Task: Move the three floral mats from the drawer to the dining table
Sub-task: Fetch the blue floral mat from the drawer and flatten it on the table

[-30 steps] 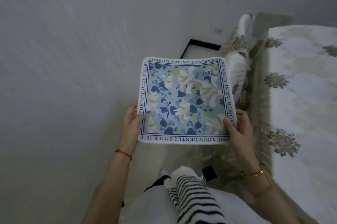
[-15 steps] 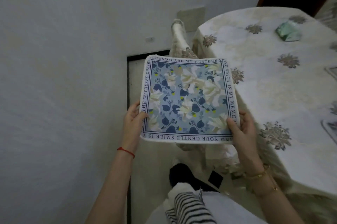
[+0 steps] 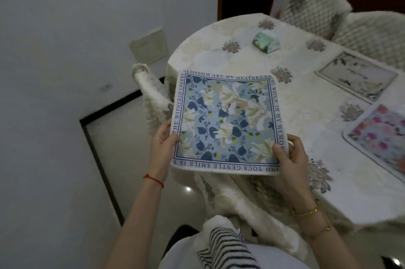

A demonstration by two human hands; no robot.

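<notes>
I hold a square blue floral mat [image 3: 228, 119] with a lettered border flat in front of me, over the near left edge of the dining table [image 3: 247, 56]. My left hand [image 3: 162, 146] grips its lower left edge and my right hand [image 3: 289, 157] grips its lower right corner. Two other mats lie on the cream tablecloth at the right: a pale floral mat [image 3: 357, 78] and a pink floral mat [image 3: 381, 137], cut off by the frame edge. The drawer is not in view.
A small green object [image 3: 266, 43] sits on the far part of the table. Quilted cream chairs [image 3: 315, 8] stand behind the table. A covered chair [image 3: 151, 95] is tucked at the table's left. A white wall [image 3: 65, 49] fills the left side.
The view has swung right and the table has come much closer. The blue mat, still held in both hands, now hangs over the table's edge, and the two other mats have come into sight.
</notes>
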